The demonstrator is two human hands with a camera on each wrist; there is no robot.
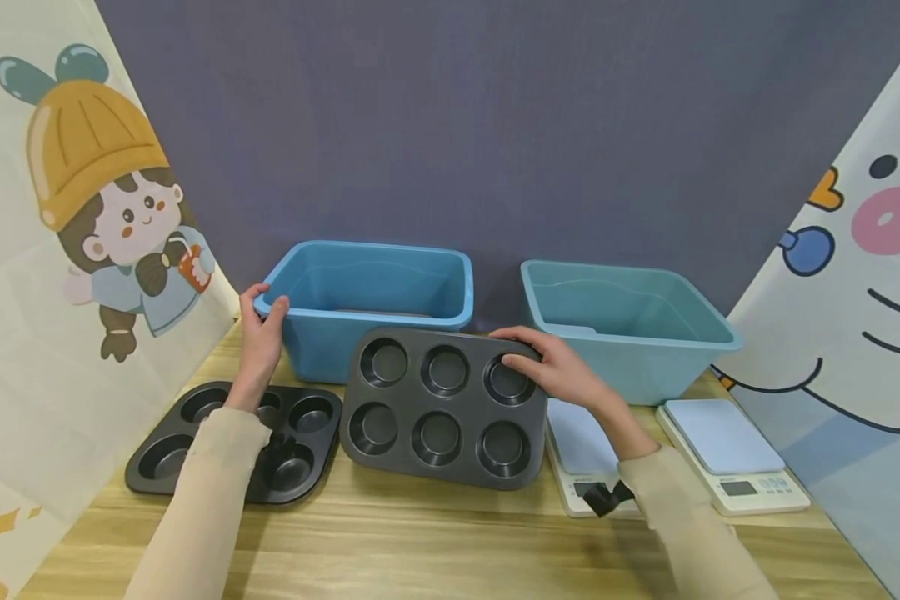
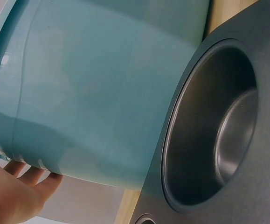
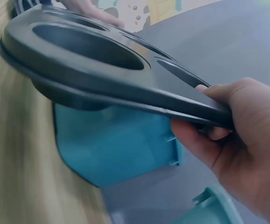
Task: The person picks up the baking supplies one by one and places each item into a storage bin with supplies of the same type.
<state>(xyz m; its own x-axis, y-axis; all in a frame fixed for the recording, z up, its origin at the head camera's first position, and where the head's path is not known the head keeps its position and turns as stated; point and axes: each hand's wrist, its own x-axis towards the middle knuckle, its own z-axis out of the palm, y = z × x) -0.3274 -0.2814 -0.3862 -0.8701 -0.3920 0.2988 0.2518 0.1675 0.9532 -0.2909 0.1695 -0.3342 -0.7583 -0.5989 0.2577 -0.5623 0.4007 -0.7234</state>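
My right hand (image 1: 555, 367) pinches the upper right corner of a dark six-cup muffin pan (image 1: 405, 402), thumb over the top face and fingers beneath, as the right wrist view also shows. The pan is tilted, its cups facing me, in front of a blue plastic bin (image 1: 367, 318). At that bin's left front corner my left hand (image 1: 261, 333) grips the rim, the fingertips showing along the wall in the left wrist view. Below my left forearm a second dark muffin pan (image 1: 318, 450) lies on the table, partly covered by the arm.
A teal bin (image 1: 607, 362) stands at the back right. Two white kitchen scales lie in front of it: the left scale (image 1: 577, 437) partly behind my right arm, the right scale (image 1: 727, 442) in full view. The wooden table (image 1: 420, 542) meets printed side panels and a grey-blue backdrop (image 1: 495, 125).
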